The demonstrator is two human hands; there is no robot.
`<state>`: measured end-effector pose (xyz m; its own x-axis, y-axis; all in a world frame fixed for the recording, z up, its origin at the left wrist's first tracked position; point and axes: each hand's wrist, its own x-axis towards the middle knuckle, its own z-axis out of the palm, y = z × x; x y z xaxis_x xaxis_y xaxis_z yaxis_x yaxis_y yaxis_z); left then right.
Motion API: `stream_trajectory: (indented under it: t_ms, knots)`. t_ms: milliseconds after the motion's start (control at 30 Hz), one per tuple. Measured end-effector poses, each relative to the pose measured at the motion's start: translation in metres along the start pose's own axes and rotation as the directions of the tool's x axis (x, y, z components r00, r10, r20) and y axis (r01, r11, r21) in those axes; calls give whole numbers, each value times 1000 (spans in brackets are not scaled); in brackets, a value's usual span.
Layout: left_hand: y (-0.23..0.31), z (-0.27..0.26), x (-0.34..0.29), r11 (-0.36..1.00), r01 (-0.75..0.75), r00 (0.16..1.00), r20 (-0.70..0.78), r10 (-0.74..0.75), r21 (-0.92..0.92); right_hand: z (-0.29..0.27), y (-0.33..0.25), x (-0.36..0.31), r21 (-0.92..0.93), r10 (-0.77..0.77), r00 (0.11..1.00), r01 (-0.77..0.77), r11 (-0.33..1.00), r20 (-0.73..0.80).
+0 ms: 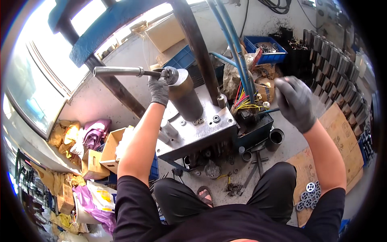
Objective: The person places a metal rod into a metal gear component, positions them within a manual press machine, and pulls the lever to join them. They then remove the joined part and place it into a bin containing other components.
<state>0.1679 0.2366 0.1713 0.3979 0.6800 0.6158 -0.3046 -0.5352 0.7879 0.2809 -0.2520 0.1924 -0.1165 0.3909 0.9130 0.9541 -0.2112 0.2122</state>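
Note:
My left hand point(159, 88), in a dark grey glove, is closed round the dark end of a metal rod with a silver sleeve point(117, 71). The rod lies roughly level and points left. Beside my fingers a round grey metal piece point(172, 75) stands at the top of a thick dark cylinder point(185, 99). That cylinder rests on the steel block point(193, 135) of a press. My right hand point(296, 105), gloved too, is raised to the right of the block with its fingers curled. Whatever it holds, if anything, is hidden. A thin blue lever point(269, 110) runs behind it.
The blue press frame point(117, 24) and its dark columns point(197, 48) surround the block. Coloured wires and blue hoses point(238, 52) rise beside it. Stacked metal cylinders point(334, 68) stand at the right. Cardboard point(346, 141) carries several toothed discs point(310, 195). Boxes point(94, 165) and bags crowd the left.

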Motion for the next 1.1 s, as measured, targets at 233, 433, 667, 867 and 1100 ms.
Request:
stream_trajectory:
  t_ms: [233,433,667,867,1100]
  knots:
    - [7,29,14,972,203,977,-37,-209,-115,70,57,49,-157,195,967,-169,973,163]
    - [0,29,18,986,166,984,-75,-165,11,79,62,60,-119,302,923,-281,952,239]
    - [3,26,31,974,141,988,37,-150,180,69,56,50,-126,306,924,-283,951,230]
    - [-4,30,33,956,164,977,92,-191,243,28,20,38,-121,429,803,-419,900,414]
    - [-12,23,35,968,130,989,43,-142,215,-56,-28,-45,49,92,472,-278,959,877]
